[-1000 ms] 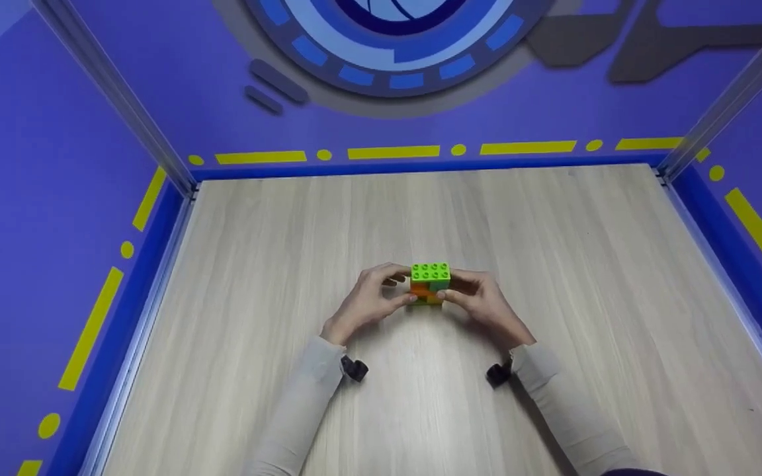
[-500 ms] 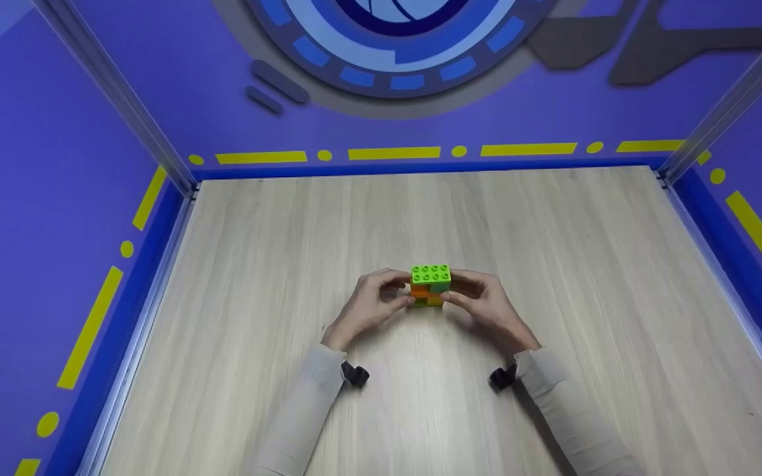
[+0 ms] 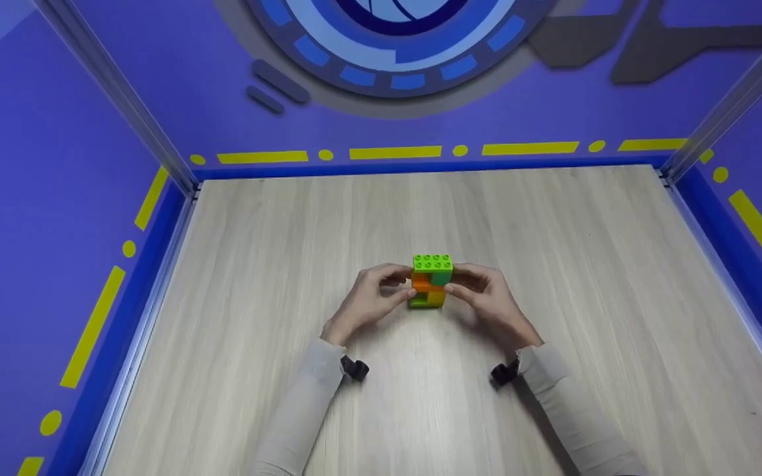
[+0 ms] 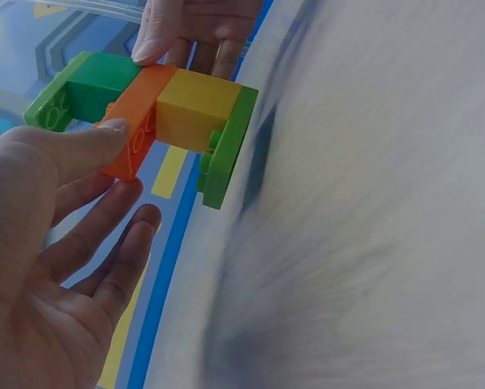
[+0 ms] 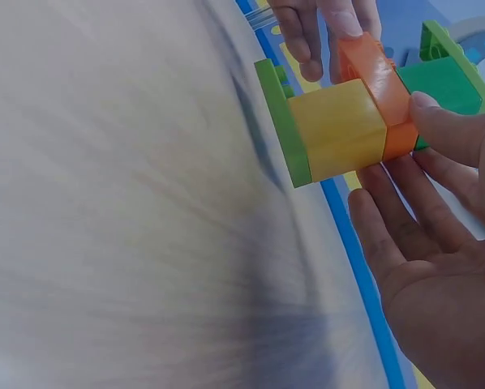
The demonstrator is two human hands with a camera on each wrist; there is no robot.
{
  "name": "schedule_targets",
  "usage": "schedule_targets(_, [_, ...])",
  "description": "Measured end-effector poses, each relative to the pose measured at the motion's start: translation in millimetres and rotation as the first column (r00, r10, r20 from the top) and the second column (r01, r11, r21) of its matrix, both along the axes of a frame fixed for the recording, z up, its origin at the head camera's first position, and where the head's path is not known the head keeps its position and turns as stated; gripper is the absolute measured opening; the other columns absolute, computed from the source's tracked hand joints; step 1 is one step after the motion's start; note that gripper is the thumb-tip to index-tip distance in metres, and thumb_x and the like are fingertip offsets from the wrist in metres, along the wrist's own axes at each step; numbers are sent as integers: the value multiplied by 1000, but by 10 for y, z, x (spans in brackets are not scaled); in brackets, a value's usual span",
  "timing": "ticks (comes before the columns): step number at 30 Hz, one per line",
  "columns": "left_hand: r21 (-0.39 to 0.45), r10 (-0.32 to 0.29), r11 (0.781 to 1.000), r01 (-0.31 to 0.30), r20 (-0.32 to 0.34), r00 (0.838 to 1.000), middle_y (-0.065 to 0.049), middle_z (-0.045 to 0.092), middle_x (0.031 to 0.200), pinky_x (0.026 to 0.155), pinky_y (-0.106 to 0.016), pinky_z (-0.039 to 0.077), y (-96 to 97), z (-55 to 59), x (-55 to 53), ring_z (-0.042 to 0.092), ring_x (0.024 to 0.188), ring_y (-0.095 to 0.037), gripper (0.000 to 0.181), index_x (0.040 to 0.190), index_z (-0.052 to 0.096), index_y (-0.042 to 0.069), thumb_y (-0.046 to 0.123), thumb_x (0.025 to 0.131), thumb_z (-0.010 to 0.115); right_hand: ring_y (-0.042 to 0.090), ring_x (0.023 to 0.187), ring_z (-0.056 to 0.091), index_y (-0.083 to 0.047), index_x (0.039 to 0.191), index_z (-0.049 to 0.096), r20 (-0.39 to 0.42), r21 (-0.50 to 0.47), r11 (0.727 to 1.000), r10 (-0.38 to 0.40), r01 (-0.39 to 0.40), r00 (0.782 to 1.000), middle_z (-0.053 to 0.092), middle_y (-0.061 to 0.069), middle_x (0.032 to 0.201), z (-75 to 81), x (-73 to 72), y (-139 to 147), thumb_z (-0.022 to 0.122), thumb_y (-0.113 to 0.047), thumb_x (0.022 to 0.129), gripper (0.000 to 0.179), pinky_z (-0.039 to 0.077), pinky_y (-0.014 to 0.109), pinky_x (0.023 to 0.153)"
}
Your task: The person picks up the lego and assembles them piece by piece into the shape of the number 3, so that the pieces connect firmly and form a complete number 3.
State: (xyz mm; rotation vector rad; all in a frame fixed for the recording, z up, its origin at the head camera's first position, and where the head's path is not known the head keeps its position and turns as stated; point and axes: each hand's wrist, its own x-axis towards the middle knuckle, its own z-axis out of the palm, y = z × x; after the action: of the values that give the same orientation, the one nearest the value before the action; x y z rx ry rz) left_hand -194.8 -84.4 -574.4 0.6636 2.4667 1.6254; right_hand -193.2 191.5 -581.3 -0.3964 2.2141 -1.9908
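Note:
Between both hands stands a small stack of toy building bricks [image 3: 428,283]. In the left wrist view, a yellow brick [image 4: 198,109] joins a light green plate [image 4: 230,150] at the tabletop end to an orange brick [image 4: 137,121] in the middle. Beyond the orange come a dark green brick [image 4: 103,87] and another light green plate, which is on top in the head view. My left hand [image 3: 374,297] pinches the orange brick at one end, thumb in front and fingers behind. From the other side my right hand [image 3: 487,301] pinches the orange brick near the dark green one.
A pale wood-grain tabletop [image 3: 328,225] lies under the hands. Purple-blue printed panels [image 3: 381,125] with yellow dashes rise behind and at both sides, joined by metal corner posts [image 3: 116,99]. Small black devices [image 3: 354,368] sit at both wrists.
The brick stack has shifted slightly upward in the head view, and more of its front face shows, including the lower light green plate. Both hands keep their hold on it.

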Motion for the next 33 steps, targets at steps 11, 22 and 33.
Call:
schedule_targets(11, [-4, -13, 1000, 13, -5, 1000, -5, 72, 136, 103, -33, 57, 24, 129, -125, 70, 117, -18, 41, 140, 69, 12, 30, 103, 74, 26, 115, 70, -8, 132, 75, -16, 52, 997, -54, 55, 998, 75, 12, 129, 133, -120, 10, 81, -17, 98, 35, 57, 27, 99])
schedule_targets(22, [21, -26, 999, 28, -74, 997, -7, 70, 138, 103, -36, 58, 29, 221, -249, 71, 117, -19, 39, 139, 69, 10, 24, 103, 74, 24, 115, 70, -5, 133, 74, 10, 48, 995, -83, 82, 997, 75, 15, 129, 234, -226, -26, 79, -17, 99, 36, 57, 25, 98])
schedule_targets(33, [77, -20, 997, 31, -131, 991, -10, 69, 135, 100, -35, 60, 64, 240, -293, 74, 113, -23, 36, 136, 70, 6, 9, 100, 76, 20, 107, 73, 1, 136, 71, 67, -14, 997, -78, 79, 995, 71, 22, 131, 293, -277, -52, 77, -12, 100, 39, 63, 36, 92])
